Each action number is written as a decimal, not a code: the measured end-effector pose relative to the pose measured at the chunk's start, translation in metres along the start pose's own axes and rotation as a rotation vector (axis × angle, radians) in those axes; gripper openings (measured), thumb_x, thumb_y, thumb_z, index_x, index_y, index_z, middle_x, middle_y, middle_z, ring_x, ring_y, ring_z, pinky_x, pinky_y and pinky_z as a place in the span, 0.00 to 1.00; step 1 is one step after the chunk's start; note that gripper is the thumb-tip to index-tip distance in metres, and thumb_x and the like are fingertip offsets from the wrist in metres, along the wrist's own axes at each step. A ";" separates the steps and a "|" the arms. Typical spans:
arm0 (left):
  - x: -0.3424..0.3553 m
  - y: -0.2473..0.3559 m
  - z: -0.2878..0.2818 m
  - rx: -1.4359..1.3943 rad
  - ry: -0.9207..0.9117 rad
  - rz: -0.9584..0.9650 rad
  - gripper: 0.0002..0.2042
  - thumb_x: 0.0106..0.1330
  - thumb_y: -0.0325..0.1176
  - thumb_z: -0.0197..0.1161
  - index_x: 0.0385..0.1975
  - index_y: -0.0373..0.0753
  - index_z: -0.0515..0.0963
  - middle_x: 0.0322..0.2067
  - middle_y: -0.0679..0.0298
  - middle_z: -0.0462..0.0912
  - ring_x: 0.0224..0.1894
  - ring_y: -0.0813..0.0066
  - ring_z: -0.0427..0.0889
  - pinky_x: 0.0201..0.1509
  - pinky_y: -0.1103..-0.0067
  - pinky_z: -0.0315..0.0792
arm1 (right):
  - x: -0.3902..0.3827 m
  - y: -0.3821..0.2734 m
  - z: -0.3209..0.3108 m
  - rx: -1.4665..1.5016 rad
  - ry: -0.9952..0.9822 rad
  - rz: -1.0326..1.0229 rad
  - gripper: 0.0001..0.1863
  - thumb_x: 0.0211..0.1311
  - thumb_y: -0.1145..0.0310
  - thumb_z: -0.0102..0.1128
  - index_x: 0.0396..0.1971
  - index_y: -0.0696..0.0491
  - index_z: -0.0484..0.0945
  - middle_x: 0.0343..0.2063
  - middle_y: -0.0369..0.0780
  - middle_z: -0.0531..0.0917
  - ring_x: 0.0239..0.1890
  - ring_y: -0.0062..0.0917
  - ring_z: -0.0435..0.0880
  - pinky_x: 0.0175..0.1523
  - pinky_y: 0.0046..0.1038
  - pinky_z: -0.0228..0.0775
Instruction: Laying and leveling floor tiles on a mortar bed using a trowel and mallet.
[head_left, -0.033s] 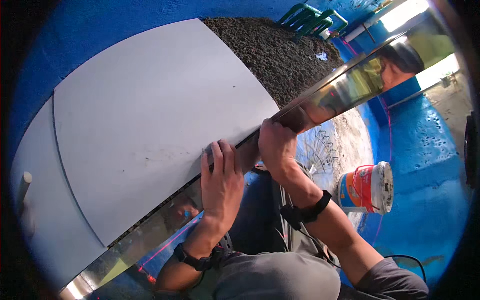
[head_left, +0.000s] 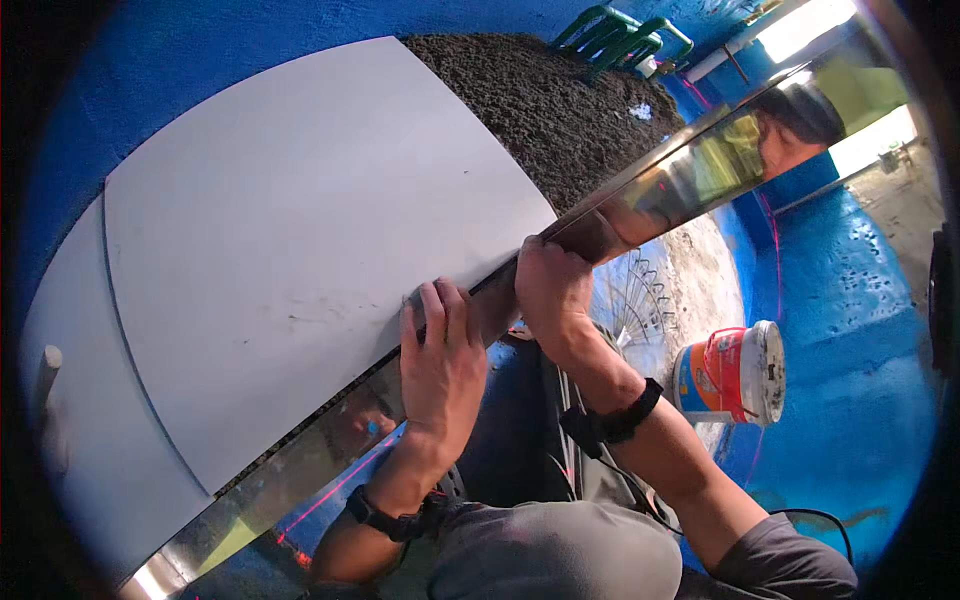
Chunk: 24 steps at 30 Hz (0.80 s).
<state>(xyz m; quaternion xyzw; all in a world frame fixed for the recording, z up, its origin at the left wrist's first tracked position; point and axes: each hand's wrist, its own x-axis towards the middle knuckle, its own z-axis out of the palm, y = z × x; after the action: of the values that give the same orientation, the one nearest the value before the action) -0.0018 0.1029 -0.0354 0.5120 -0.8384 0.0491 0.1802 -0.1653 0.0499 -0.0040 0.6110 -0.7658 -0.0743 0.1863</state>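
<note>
A large white tile (head_left: 290, 180) lies in front of me, its right part next to dark, crumbly mortar (head_left: 530, 110). Along its near edge runs a long, mirror-bright metal straightedge (head_left: 660, 205), slanting from lower left to upper right. My left hand (head_left: 443, 345) lies over the tile's near edge and the straightedge, fingers stretched out and slightly apart. To its right, my right hand (head_left: 553, 290) is closed, fingers curled over the straightedge where it meets the tile edge. Its fingertips are partly hidden. A narrow dark gap shows between tile and metal at the left.
Another white tile (head_left: 75, 300) adjoins at the left, with a pale rod-like thing (head_left: 50, 365) on it. A red, blue and white bucket (head_left: 728, 375) stands at right. Green pipes (head_left: 625, 40) rise at the back by the blue wall (head_left: 830, 270). Pink laser lines cross the floor and wall.
</note>
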 end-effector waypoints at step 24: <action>-0.049 -0.091 -0.062 -0.445 0.070 -0.155 0.20 0.67 0.34 0.69 0.54 0.32 0.73 0.49 0.50 0.76 0.54 0.46 0.77 0.61 0.57 0.70 | -0.081 0.061 -0.013 0.806 -0.062 -0.132 0.15 0.67 0.63 0.67 0.24 0.58 0.78 0.23 0.52 0.79 0.26 0.50 0.82 0.31 0.46 0.71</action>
<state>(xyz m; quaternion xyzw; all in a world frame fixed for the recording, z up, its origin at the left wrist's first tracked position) 0.1137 0.1182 -0.0047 0.5204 -0.7801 -0.1330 0.3210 -0.2014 0.1439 0.0128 0.6805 -0.6978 0.2016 -0.0964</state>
